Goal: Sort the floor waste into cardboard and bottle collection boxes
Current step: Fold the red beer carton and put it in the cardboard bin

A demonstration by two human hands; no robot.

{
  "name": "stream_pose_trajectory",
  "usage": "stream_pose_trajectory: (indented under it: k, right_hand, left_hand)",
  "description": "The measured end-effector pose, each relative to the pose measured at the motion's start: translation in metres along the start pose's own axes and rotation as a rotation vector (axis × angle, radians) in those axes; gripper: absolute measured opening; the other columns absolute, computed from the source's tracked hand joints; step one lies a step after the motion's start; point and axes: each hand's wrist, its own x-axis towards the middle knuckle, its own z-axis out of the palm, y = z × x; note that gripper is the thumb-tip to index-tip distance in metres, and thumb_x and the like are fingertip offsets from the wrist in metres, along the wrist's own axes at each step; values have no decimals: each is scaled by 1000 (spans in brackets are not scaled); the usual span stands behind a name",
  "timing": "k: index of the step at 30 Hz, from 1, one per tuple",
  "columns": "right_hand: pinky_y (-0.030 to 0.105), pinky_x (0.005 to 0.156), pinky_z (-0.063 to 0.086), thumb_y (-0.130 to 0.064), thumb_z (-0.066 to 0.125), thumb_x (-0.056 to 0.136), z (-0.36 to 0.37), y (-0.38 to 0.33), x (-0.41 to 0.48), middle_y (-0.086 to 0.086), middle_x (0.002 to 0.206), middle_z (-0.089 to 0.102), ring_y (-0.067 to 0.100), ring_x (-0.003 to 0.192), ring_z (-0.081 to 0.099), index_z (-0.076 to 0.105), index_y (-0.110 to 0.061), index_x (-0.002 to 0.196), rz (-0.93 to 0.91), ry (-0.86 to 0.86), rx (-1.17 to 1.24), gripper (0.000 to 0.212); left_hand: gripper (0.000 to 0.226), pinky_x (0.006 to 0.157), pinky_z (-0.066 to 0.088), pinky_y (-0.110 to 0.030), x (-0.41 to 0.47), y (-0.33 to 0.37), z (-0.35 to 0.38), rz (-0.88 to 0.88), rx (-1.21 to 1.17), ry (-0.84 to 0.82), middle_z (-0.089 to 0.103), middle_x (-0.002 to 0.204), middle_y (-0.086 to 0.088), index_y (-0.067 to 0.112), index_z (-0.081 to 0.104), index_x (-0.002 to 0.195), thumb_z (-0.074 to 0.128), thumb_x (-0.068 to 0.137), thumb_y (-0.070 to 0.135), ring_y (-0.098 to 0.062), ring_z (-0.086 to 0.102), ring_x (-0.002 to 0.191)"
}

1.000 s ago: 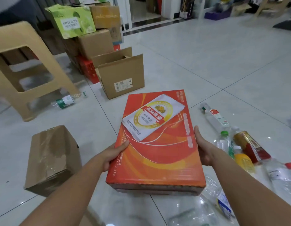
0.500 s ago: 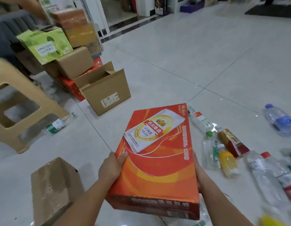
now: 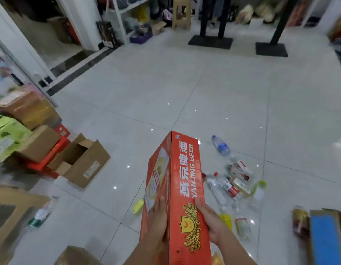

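Red-orange cardboard beer carton (image 3: pixel 186 188) is held on edge above the white tiled floor (image 3: pixel 185 88), low in the middle of the head view. The left hand (image 3: pixel 158 220) presses flat on its broad face. The right hand (image 3: pixel 209 220) grips the opposite side, thumb over the narrow face. An open brown cardboard box (image 3: pixel 89 167) sits to the left, its contents unclear. Plastic bottles (image 3: pixel 223 186) lie scattered on the floor to the right.

Your red printed cardboard carton (image 3: pixel 185 188) runs off the bottom edge and hides the fingers of your right hand (image 3: pixel 211 222). The blurred tan plastic stool (image 3: pixel 10 217) is cut by the left edge, and the blue-topped brown box (image 3: pixel 324 238) by the right corner. The labels on the scattered clear plastic bottles (image 3: pixel 216 189) are too small to read.
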Motion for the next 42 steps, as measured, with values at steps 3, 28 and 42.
stream_pose_trajectory:
  k: [3,28,42]
  right_hand:
    - [53,93,51,-35,71,74,7,-29,-80,22,110,70,41,105,66,60,-6,119,-113,119,0,55]
    - [41,81,59,-30,70,85,-206,128,-579,13,100,74,29,85,72,61,-12,123,-455,938,391,43]
    - [40,84,59,-34,73,81,-287,296,-720,8,96,76,27,85,73,67,-24,110,-304,1059,426,31]
  left_hand:
    - [57,111,36,-41,-89,77,-8,-3,126,11,43,140,-13,23,45,140,27,97,56,-30,45,128]
    - [68,58,57,-41,-492,43,271,27,779,-1024,62,110,-21,4,55,102,45,86,69,-37,62,102]
    - [81,63,51,-38,-646,-80,379,-56,749,-1213,66,95,-11,12,60,108,26,79,80,-27,63,80]
